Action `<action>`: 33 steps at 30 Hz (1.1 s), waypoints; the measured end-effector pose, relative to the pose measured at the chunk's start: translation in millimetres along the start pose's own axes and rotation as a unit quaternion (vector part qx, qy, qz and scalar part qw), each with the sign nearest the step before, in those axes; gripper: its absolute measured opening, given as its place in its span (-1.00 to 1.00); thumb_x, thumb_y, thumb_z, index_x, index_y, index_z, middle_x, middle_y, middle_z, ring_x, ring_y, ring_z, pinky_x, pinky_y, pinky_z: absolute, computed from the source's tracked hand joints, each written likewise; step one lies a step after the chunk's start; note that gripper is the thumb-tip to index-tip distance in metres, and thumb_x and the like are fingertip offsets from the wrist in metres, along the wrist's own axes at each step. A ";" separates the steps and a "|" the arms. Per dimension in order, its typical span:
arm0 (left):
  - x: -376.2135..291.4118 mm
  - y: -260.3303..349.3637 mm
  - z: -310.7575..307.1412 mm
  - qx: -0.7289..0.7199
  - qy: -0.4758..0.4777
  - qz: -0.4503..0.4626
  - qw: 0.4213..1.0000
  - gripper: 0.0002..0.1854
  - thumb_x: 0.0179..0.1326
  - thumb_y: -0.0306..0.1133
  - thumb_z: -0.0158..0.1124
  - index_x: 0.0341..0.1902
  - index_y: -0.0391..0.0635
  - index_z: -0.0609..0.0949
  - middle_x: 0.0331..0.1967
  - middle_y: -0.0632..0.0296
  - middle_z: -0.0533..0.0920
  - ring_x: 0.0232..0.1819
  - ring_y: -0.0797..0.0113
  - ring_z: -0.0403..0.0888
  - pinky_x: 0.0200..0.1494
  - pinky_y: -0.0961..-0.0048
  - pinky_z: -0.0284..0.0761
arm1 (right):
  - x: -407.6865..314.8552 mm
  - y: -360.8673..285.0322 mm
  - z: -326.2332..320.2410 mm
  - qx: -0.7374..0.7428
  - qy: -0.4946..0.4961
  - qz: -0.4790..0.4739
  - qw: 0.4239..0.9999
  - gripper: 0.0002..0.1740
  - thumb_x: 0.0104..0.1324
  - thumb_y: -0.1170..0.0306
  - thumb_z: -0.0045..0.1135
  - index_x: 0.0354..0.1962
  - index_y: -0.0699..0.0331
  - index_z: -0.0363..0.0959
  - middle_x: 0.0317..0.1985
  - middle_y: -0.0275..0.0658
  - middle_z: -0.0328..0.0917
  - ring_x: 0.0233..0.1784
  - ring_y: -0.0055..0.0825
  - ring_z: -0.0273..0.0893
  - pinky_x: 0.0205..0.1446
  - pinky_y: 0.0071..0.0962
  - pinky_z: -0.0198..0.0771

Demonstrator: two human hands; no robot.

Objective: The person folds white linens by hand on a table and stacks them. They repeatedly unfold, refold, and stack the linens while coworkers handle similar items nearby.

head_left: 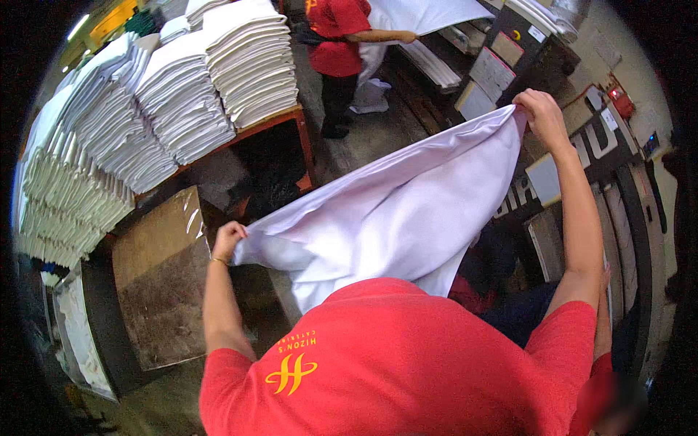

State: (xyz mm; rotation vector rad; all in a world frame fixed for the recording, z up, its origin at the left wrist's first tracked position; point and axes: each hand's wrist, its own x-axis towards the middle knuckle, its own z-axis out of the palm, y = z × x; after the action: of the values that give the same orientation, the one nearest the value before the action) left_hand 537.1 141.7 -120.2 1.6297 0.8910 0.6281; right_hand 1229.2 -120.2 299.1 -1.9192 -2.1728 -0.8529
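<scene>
A white cloth (381, 218) stretches between my two hands in front of my chest. My left hand (229, 240) grips its lower left corner, a thin bracelet at the wrist. Farther out and higher in the picture, my right hand (539, 117) pinches the opposite corner. The edge between the hands is pulled taut and looks doubled over. Below it the fabric sags in loose folds, and its near end is hidden behind my red shirt (403, 349).
Tall stacks of folded white cloths (251, 60) stand on an orange-framed table (272, 121) at left. A brown board (158, 283) lies below them. Ahead, a co-worker (338, 43) holds another white sheet (431, 16) at a long machine (578, 147). Another person (602, 327) is close at right.
</scene>
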 end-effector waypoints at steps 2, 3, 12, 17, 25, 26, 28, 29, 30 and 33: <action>2.7 -12.4 50.0 -0.010 -0.015 -0.024 1.000 -0.86 0.04 -0.68 0.23 -0.48 -0.15 0.57 -0.40 0.29 0.61 -0.29 0.48 0.56 -0.12 0.52 0.50 | -3.0 -4.3 4.6 0.011 -0.010 0.009 1.000 -0.84 0.07 0.58 0.08 -0.34 0.25 0.46 -0.34 -0.18 0.49 -0.16 -0.12 0.49 -0.09 -0.25 0.41; 0.1 -23.7 72.2 0.020 -0.018 -0.059 0.998 -0.88 0.05 -0.68 0.23 -0.43 -0.15 0.60 -0.36 0.29 0.62 -0.26 0.47 0.57 -0.09 0.51 0.50 | 4.7 -15.7 1.9 0.006 -0.019 -0.014 1.000 -0.84 0.05 0.58 0.08 -0.34 0.26 0.45 -0.33 -0.17 0.48 -0.15 -0.12 0.49 -0.09 -0.25 0.42; 8.9 120.2 334.1 0.002 -0.193 0.213 0.958 -0.27 -0.10 -0.13 0.58 0.11 -0.12 0.43 0.32 -0.03 0.27 0.34 0.03 0.25 0.30 0.15 0.29 | 99.1 -170.1 -40.3 0.010 -0.041 -0.279 0.959 -0.91 0.13 0.50 0.03 -0.38 0.25 0.33 -0.35 -0.17 0.37 -0.11 -0.18 0.43 0.00 -0.29 0.41; 8.9 128.3 356.3 -0.145 0.022 0.194 0.970 -0.31 0.05 -0.55 0.38 0.21 -0.09 0.21 0.24 0.00 0.26 0.24 0.13 0.36 0.14 0.23 0.48 | 135.8 -208.0 -75.6 -0.030 -0.100 -0.263 0.959 -0.91 0.17 0.52 0.05 -0.32 0.29 0.39 -0.33 -0.22 0.43 -0.13 -0.30 0.48 -0.02 -0.38 0.42; -0.1 179.9 355.7 -0.026 0.014 0.276 0.961 0.11 -0.14 -0.18 0.60 0.39 -0.09 0.04 0.38 -0.16 0.04 0.41 -0.07 0.11 0.31 0.13 0.30 | 173.1 -206.9 -80.0 -0.003 -0.109 -0.282 0.953 -0.92 0.18 0.51 -0.04 -0.43 0.35 0.41 -0.39 -0.01 0.48 -0.16 -0.06 0.51 -0.07 -0.17 0.41; 4.7 175.8 361.4 -0.019 0.043 0.253 0.966 0.12 -0.15 -0.16 0.60 0.38 -0.13 0.04 0.38 -0.18 0.04 0.42 -0.09 0.08 0.35 0.11 0.23 | 174.6 -212.8 -81.9 0.015 -0.085 -0.293 0.952 -0.92 0.17 0.52 -0.02 -0.44 0.36 0.42 -0.38 -0.02 0.49 -0.16 -0.08 0.52 -0.06 -0.19 0.42; 15.5 161.4 365.6 -0.055 0.077 0.182 0.979 0.12 -0.14 -0.15 0.59 0.36 -0.27 0.03 0.36 -0.22 0.04 0.43 -0.15 0.02 0.44 0.11 0.01 | 181.1 -231.3 -92.1 0.025 -0.093 -0.299 0.949 -0.94 0.15 0.53 0.00 -0.43 0.36 0.42 -0.37 -0.03 0.49 -0.15 -0.09 0.52 -0.06 -0.21 0.42; 19.8 155.9 367.9 -0.068 0.093 0.160 0.980 0.11 -0.13 -0.18 0.57 0.36 -0.29 0.02 0.35 -0.22 0.05 0.42 -0.15 0.03 0.44 0.11 0.02 | 183.4 -238.3 -96.6 0.029 -0.098 -0.301 0.948 -0.95 0.14 0.54 0.01 -0.43 0.36 0.42 -0.37 -0.03 0.49 -0.15 -0.10 0.52 -0.05 -0.22 0.43; 22.8 153.4 368.0 -0.079 0.107 0.138 0.981 0.09 -0.12 -0.22 0.55 0.35 -0.30 0.02 0.34 -0.23 0.06 0.41 -0.15 0.04 0.44 0.11 0.03 | 184.4 -241.5 -97.4 0.019 -0.077 -0.313 0.946 -0.97 0.13 0.56 0.05 -0.44 0.37 0.41 -0.37 -0.05 0.48 -0.15 -0.11 0.52 -0.07 -0.24 0.42; 34.1 144.3 364.3 -0.036 0.183 0.142 0.972 0.03 -0.11 -0.33 0.48 0.35 -0.34 0.01 0.31 -0.23 0.09 0.36 -0.16 0.10 0.42 0.12 0.07 | 190.6 -250.4 -102.7 0.040 -0.090 -0.300 0.949 -0.97 0.14 0.56 0.06 -0.44 0.37 0.41 -0.37 -0.05 0.48 -0.15 -0.11 0.52 -0.10 -0.23 0.42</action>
State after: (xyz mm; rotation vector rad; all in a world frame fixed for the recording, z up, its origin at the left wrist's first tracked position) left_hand 876.1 -51.0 -68.9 1.6152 0.8901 1.1769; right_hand 928.9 -11.9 387.0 -1.3436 -2.9147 -0.6538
